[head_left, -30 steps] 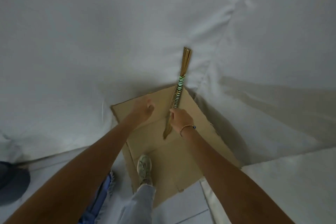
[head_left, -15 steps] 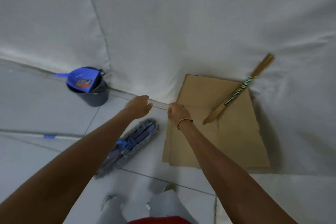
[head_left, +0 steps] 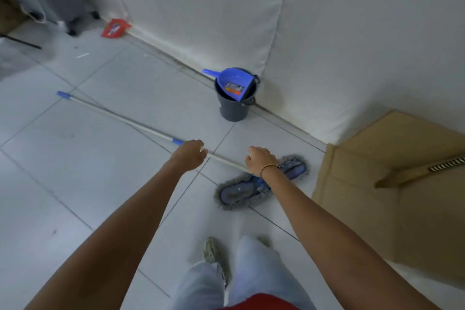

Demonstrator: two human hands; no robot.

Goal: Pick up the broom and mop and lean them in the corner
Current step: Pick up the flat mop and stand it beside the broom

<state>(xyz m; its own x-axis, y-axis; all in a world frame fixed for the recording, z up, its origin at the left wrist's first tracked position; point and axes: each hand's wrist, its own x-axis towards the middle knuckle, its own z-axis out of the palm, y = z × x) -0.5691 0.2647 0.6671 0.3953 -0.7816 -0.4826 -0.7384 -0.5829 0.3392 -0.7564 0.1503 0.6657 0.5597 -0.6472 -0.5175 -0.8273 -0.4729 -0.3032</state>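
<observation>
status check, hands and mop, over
Left hand and right hand open over mop handle, not gripping. Mop flat on floor. Broom on cardboard. Path clear.

Dim, flat indoor light, source unclear, maybe overhead. Soft shadows only, no glare. Slight motion blur overall; trouser legs (head_left: 234, 282) smeared. Wide-angle bending toward edges, corners darker top left.

Tiled floor (head_left: 75, 184) bears mop (head_left: 261, 184), bucket (head_left: 232, 108), cardboard (head_left: 402, 209), perhaps litter.
</observation>
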